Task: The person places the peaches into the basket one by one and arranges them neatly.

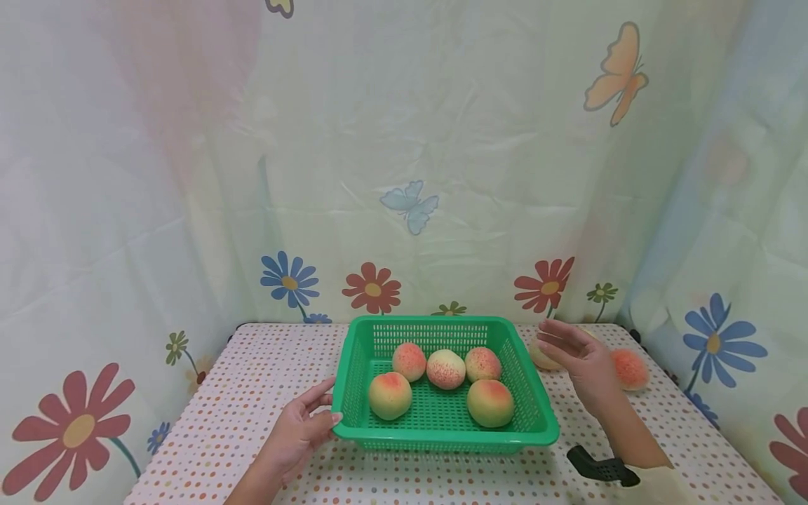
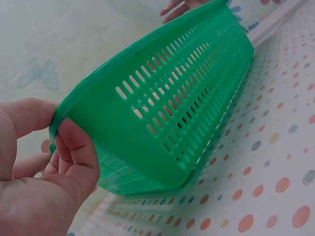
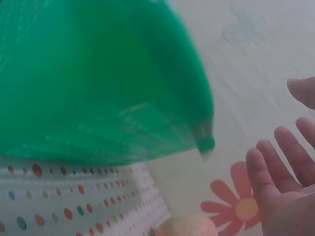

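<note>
A green plastic basket (image 1: pixel 448 437) with slotted walls holds several peaches (image 1: pixel 389 397), spread apart on its floor. My left hand (image 1: pixel 295 433) pinches the rim at the basket's left front corner, with thumb and fingers on either side of the rim in the left wrist view. Off the basket's right side, my right hand (image 1: pixel 588 366) is raised with nothing in it, its fingers extended and apart from the rim. Behind that hand a pale peach (image 1: pixel 546 357) is partly hidden, and a redder peach (image 1: pixel 630 369) lies farther right.
The table wears a white cloth (image 1: pixel 252 365) with coloured dots. A curtain (image 1: pixel 328 140) printed with flowers and butterflies closes off the back and both sides. A black strap (image 1: pixel 600 468) sits on the right wrist.
</note>
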The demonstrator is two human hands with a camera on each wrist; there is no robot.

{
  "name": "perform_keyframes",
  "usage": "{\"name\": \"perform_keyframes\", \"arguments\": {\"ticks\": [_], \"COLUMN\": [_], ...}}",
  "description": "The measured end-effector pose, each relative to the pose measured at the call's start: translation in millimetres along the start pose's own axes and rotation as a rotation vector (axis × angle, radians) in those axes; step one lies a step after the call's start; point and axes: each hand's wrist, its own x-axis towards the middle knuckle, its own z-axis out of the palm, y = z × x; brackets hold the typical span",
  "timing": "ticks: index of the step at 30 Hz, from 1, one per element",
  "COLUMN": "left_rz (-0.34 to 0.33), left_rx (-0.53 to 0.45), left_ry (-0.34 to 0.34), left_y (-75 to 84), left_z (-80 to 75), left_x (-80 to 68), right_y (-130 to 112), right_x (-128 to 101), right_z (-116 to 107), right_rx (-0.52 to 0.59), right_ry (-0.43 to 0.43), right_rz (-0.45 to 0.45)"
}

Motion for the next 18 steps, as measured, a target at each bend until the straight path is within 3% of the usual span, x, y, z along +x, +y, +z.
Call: {"name": "perform_keyframes", "arguments": {"ticks": [13,18], "left_rz": [0.014,0.012], "left_rx": [-0.01,-0.011], "left_ry": [-0.027,-0.027], "left_y": [0.1,1.3], "left_z": [0.7,1.5], "left_x": [-1.0,-1.3], "right_y": [31.9,42.8], "right_x": [-4.0,-3.6], "right_z": [-25.4,-33.6], "right_rx": [-0.158,-0.144], "right_ry": [0.119,0.184], "right_rz": [0.104,0.046]}}
